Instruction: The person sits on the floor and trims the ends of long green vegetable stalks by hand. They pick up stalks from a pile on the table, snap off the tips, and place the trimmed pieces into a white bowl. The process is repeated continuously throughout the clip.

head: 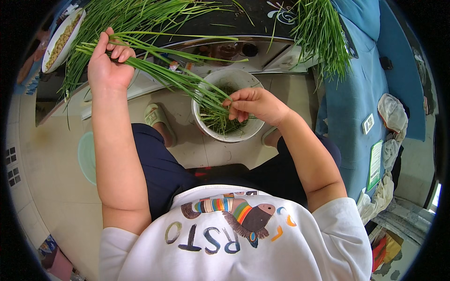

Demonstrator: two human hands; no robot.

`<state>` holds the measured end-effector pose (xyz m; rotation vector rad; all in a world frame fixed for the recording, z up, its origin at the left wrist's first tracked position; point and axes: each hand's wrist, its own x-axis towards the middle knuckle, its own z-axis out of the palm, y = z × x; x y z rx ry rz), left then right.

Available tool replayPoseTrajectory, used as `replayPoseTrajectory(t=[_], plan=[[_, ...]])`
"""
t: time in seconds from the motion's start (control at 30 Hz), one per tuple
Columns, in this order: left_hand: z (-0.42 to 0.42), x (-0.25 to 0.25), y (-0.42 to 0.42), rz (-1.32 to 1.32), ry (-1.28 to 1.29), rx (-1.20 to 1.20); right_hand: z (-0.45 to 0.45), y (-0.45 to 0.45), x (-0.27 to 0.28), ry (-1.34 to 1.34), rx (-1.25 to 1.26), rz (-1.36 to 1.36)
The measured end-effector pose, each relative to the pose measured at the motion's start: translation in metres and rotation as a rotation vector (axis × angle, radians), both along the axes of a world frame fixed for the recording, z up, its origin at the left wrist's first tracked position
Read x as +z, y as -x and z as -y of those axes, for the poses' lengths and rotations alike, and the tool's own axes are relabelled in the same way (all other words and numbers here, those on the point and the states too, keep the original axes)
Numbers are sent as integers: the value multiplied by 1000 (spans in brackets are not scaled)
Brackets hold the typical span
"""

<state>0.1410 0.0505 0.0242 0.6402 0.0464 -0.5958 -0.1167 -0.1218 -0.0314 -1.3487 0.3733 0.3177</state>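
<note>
My left hand (113, 61) is closed around the pale stem ends of a bunch of green chives (161, 72). The long leaves slant down to the right, toward a white bucket (228, 138). Over that bucket, my right hand (255, 103) pinches leaf tips from the bunch between thumb and fingers. Inside the bucket lies a tangle of green and brownish leaf scraps (219, 123). A large heap of loose chives (140, 15) covers the table's left part, just beyond my left hand.
Another pile of chives (320, 38) overhangs the black tabletop (242, 17) at right, beside a blue sofa (358, 87). An oval white dish (80, 17) of brownish food stands at far left. A pale green basin (86, 158) sits on the floor left of my leg.
</note>
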Motion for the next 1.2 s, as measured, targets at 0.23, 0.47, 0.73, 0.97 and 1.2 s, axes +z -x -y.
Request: replayPoseTrajectory(t=[0.23,0.47,0.73,0.97,1.2], plan=[[4,1,4,6,-45,25,6,0,-8,200,-108,-104],[9,9,23,168,-119,-123,10,2,-22,982,238,-178],[36,-5,70,337,-225,-346,12,-1,4,953,-342,214],[50,-9,99,269,-87,-569,-30,-13,25,724,-233,464],[57,-8,113,201,-57,-585,-35,-24,13,311,-159,311]])
